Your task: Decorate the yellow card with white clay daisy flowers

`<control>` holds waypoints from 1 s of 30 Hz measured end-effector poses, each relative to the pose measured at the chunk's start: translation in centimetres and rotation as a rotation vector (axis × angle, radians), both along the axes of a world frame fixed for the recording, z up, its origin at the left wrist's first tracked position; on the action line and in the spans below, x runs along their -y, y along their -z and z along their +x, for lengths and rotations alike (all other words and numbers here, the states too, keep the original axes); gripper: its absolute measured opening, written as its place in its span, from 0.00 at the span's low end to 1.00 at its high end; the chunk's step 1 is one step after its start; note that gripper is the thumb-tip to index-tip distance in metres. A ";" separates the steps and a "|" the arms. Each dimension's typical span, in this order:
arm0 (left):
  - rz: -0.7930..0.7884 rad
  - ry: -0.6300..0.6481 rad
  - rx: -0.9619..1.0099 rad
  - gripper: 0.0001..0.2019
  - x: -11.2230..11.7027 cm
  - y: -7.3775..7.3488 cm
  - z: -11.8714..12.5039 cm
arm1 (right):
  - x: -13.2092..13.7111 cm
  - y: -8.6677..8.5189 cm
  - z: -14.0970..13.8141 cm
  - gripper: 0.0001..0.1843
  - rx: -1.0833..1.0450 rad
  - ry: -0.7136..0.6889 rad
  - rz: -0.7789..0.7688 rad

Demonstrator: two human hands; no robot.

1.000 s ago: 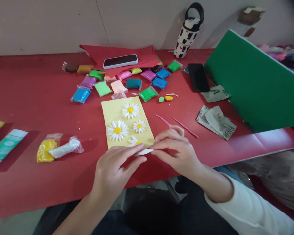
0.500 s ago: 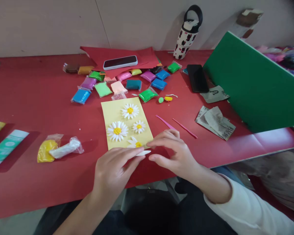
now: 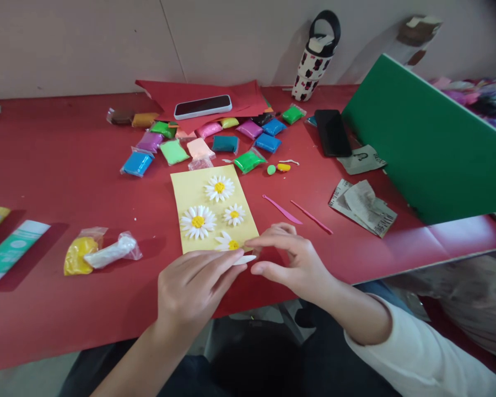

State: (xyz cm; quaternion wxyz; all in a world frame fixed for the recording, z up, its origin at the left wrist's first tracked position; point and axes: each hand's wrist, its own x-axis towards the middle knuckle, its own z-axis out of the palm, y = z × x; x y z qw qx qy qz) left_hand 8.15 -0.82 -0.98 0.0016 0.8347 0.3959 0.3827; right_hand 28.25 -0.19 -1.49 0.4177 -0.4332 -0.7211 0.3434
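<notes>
A yellow card (image 3: 190,190) lies on the red table (image 3: 58,160) with three finished white daisies (image 3: 198,221) and a partial fourth flower (image 3: 228,241) at its near edge. My left hand (image 3: 194,289) pinches a small white clay petal (image 3: 244,258) between thumb and forefinger just below the card. My right hand (image 3: 291,262) hovers to the right of the petal, thumb and forefinger apart, fingertips beside the partial flower, holding nothing.
Several small bags of coloured clay (image 3: 137,163) lie behind the card. Two pink tools (image 3: 281,209) lie right of it. A yellow and white clay bag (image 3: 101,253), two phones (image 3: 202,106), a bottle (image 3: 316,55), crumpled paper (image 3: 361,207) and a green board (image 3: 430,143) stand around.
My right hand has let go of the white petal and opened, drawing slightly away. My left hand keeps the petal in about the same place.
</notes>
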 end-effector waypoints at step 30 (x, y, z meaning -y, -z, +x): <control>-0.089 0.006 0.054 0.04 0.1 -0.5 0.3 | -0.1 0.0 0.3 0.03 0.125 0.078 0.274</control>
